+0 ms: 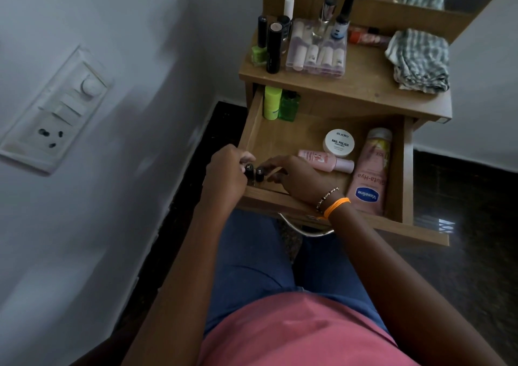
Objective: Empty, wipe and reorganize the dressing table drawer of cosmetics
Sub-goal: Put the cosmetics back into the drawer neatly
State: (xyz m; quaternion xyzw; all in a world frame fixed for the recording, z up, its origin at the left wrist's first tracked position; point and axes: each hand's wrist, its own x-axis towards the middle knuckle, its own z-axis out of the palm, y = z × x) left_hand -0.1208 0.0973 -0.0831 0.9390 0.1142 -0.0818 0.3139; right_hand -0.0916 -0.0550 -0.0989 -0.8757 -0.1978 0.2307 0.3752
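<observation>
At the frame's centre, the left hand (227,169) and right hand (294,179) each pinch a small black-capped bottle (249,169) at the open drawer's (407,169) lower-left corner; a checked cloth (419,60) lies on the worktop (364,85).

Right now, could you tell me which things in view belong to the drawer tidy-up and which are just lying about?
Job: drawer; two black-capped bottles in the left hand and right hand; Vaseline bottle; nail polish remover tub; pink bottle; green bottles; checked cloth.
Lying about: wall switchboard.
</observation>
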